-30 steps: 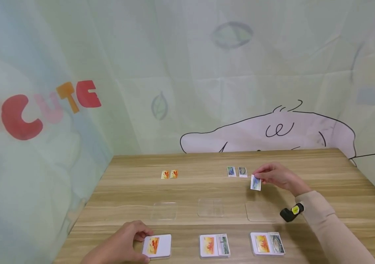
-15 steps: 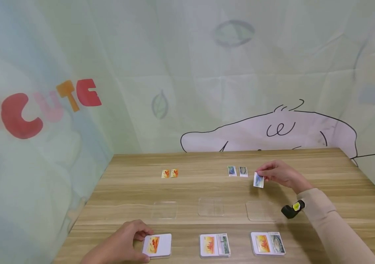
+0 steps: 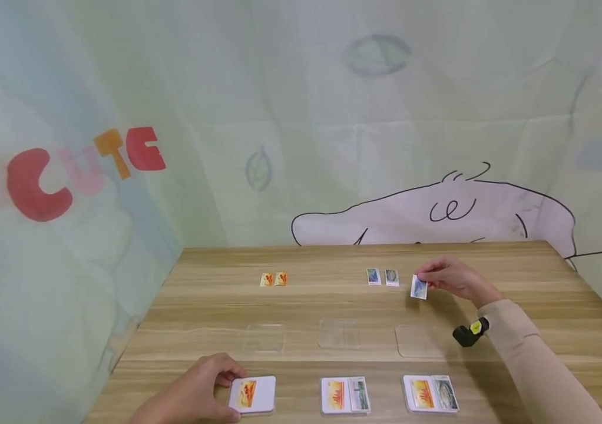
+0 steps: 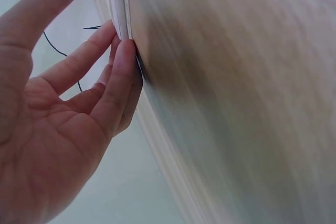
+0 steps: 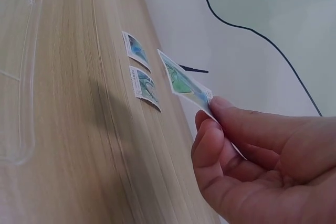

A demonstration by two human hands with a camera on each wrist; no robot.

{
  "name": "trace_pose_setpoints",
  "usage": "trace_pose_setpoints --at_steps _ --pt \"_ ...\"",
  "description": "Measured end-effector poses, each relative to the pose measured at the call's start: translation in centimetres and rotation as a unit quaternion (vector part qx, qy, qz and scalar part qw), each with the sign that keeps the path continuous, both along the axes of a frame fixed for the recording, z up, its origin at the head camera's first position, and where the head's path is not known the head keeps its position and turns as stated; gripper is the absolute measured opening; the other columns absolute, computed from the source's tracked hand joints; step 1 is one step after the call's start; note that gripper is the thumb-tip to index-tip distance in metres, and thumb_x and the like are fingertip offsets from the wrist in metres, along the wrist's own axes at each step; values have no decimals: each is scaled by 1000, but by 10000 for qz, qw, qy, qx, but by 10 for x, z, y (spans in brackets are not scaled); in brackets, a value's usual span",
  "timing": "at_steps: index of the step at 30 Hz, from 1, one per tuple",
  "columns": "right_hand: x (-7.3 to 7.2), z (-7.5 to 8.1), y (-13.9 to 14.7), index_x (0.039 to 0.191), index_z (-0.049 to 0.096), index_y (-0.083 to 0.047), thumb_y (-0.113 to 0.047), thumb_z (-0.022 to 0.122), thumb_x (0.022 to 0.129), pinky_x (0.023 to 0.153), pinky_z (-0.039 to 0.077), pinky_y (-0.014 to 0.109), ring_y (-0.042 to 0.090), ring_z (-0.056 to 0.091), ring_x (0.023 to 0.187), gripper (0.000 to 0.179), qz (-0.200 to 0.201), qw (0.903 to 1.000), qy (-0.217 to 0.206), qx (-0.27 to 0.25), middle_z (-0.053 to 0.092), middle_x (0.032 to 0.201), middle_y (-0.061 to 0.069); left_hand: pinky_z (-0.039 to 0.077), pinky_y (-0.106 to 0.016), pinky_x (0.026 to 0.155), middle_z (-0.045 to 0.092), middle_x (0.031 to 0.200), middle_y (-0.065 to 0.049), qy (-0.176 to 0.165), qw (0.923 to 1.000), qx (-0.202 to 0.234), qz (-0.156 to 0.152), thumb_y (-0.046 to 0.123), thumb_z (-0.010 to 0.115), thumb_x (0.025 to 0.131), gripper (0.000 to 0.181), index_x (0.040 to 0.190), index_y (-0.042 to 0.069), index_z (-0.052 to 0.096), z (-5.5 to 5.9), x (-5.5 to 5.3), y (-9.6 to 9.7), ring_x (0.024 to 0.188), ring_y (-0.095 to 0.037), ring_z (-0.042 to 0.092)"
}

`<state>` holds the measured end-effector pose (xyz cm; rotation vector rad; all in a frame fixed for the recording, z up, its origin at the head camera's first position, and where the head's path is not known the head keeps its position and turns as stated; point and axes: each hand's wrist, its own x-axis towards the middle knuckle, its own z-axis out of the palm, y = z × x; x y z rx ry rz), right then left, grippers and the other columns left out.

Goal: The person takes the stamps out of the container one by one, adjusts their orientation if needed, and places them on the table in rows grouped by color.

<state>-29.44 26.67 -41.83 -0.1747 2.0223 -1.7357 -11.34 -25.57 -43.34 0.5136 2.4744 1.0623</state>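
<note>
My right hand (image 3: 455, 280) pinches a postage stamp (image 3: 419, 288) by one edge between thumb and fingers, above the table. In the right wrist view the stamp (image 5: 184, 81) has a white perforated border and a blue-green picture. Two similar stamps, a bluish one (image 3: 373, 277) and a greyish-green one (image 3: 392, 278), lie to its left. My left hand (image 3: 197, 386) holds a shallow clear case (image 3: 263, 394) by its left side, thumb near, fingers far. In the case is a white card with one orange stamp (image 3: 246, 393); the left wrist view shows fingertips on the case edge (image 4: 124, 9).
Two orange stamps (image 3: 281, 278) lie at the back left. Three clear lids (image 3: 338, 334) form a middle row. A middle case (image 3: 336, 394) and a right case (image 3: 422, 393) each hold an orange stamp and a greenish or grey one. A printed curtain (image 3: 237, 118) stands behind the table.
My right hand has moved slightly right and away from me, with the pinched stamp. My left hand has stayed on the left case.
</note>
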Motion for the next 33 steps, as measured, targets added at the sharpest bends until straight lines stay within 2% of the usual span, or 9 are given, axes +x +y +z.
trace_pose_setpoints --at_steps 11,25,33 --pt "-7 0 -3 101 69 3 4 56 98 69 50 23 12 57 74 13 -92 9997 -43 205 67 89 4 51 -25 80 60 110 -1 7 10000 37 4 27 91 72 55 116 7 65 -1 1 -1 93 -14 57" --pt "-18 -9 2 111 66 7 -2 59 99 77 51 28 17 56 87 17 109 9991 153 386 66 99 5 50 -26 83 59 111 -1 92 10000 1 1 28 91 72 55 116 8 64 2 1 1 97 -14 57" --pt "-24 -14 2 113 65 10 -1 58 99 79 51 30 18 57 89 19 227 9980 432 414 66 103 7 50 -26 84 59 111 0 87 10000 22 14 28 91 72 54 115 9 64 2 2 1 97 -14 58"
